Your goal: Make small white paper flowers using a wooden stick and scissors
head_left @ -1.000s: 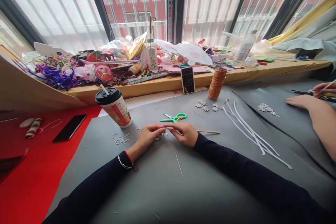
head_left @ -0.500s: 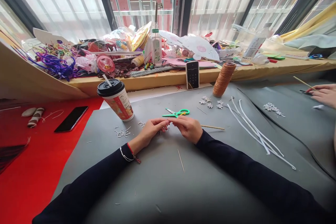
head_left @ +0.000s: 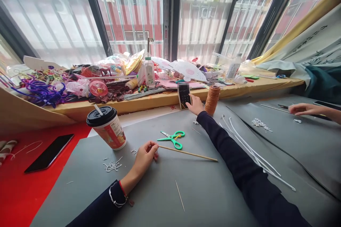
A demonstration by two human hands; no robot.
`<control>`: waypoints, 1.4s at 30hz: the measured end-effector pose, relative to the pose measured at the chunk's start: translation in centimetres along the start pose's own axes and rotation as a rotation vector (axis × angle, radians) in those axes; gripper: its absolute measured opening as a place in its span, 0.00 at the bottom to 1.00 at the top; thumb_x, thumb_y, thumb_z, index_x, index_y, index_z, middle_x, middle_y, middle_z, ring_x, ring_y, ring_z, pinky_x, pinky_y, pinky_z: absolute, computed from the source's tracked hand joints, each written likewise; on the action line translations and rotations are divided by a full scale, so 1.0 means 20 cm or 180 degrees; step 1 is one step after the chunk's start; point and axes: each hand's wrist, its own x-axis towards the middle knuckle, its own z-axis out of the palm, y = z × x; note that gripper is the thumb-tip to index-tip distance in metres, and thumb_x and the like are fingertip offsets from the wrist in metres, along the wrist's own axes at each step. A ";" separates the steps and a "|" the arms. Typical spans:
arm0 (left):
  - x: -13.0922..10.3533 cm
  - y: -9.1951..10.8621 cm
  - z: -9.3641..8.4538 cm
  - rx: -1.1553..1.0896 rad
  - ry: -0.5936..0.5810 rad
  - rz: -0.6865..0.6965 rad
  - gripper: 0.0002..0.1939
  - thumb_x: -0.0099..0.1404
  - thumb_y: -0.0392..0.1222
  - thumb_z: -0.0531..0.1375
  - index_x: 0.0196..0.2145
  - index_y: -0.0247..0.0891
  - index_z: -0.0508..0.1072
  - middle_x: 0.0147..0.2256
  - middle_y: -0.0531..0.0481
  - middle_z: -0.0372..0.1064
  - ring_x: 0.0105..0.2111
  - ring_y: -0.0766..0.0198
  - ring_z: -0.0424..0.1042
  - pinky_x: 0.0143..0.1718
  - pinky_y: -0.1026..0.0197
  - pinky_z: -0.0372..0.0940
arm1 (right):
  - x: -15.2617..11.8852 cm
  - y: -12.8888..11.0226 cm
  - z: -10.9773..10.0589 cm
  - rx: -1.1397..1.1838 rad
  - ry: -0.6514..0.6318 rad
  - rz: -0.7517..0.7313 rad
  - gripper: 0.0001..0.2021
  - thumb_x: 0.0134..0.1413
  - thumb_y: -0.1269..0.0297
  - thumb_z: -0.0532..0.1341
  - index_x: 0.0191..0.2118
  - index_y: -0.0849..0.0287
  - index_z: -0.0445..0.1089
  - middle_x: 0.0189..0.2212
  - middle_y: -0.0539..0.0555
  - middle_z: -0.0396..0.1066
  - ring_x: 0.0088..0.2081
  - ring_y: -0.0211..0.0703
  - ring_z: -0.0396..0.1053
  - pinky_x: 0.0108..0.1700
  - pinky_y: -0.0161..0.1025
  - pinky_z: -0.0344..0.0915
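My left hand (head_left: 146, 156) is closed in a pinch on one end of a thin wooden stick (head_left: 190, 153), which points right over the grey mat. Just beyond the stick lie green-handled scissors (head_left: 173, 138), blades to the left. My right hand (head_left: 196, 104) reaches forward to the upright phone (head_left: 184, 96) leaning at the ledge, its fingers apart and a fingertip at the screen. Right beside that hand stands a spool of orange-brown cord (head_left: 212, 100). A thin toothpick-like stick (head_left: 180, 195) rests on the mat nearer me.
A lidded paper cup with a straw (head_left: 108, 127) stands left, near white clippings (head_left: 112, 165). White cords (head_left: 247, 145) and small white pieces (head_left: 261, 125) lie right. Another person's hand (head_left: 306, 109) is at far right. A dark phone (head_left: 49, 153) lies on red cloth; craft supplies crowd the ledge.
My right hand has left my left hand and moved forward to the upright phone. My left hand keeps the stick, now more fully in sight. The view has tilted up.
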 end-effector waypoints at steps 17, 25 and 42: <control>0.06 -0.02 -0.01 0.0093 -0.0105 -0.0229 0.13 0.54 0.50 0.56 0.29 0.36 0.66 0.17 0.57 0.60 0.17 0.70 0.60 0.20 0.67 0.59 | 0.11 0.27 0.32 -0.0996 0.0846 -0.0115 0.23 0.55 0.55 0.49 0.57 0.47 0.51 0.58 0.56 0.38 0.57 0.54 0.44 0.54 0.49 0.48; 0.06 -0.02 -0.01 0.0144 -0.0188 -0.0241 0.13 0.55 0.50 0.56 0.29 0.36 0.66 0.17 0.56 0.60 0.18 0.68 0.61 0.21 0.67 0.58 | 0.08 0.27 0.29 -0.1013 0.1031 -0.0069 0.16 0.53 0.66 0.50 0.46 0.51 0.68 0.53 0.55 0.52 0.53 0.50 0.49 0.53 0.47 0.48; 0.07 -0.03 -0.01 0.0227 -0.0236 -0.0212 0.13 0.56 0.49 0.55 0.29 0.35 0.66 0.18 0.56 0.61 0.18 0.70 0.60 0.20 0.67 0.58 | 0.07 0.25 0.30 -0.1127 0.1026 -0.0106 0.23 0.46 0.76 0.52 0.48 0.49 0.66 0.54 0.53 0.53 0.54 0.50 0.47 0.53 0.46 0.48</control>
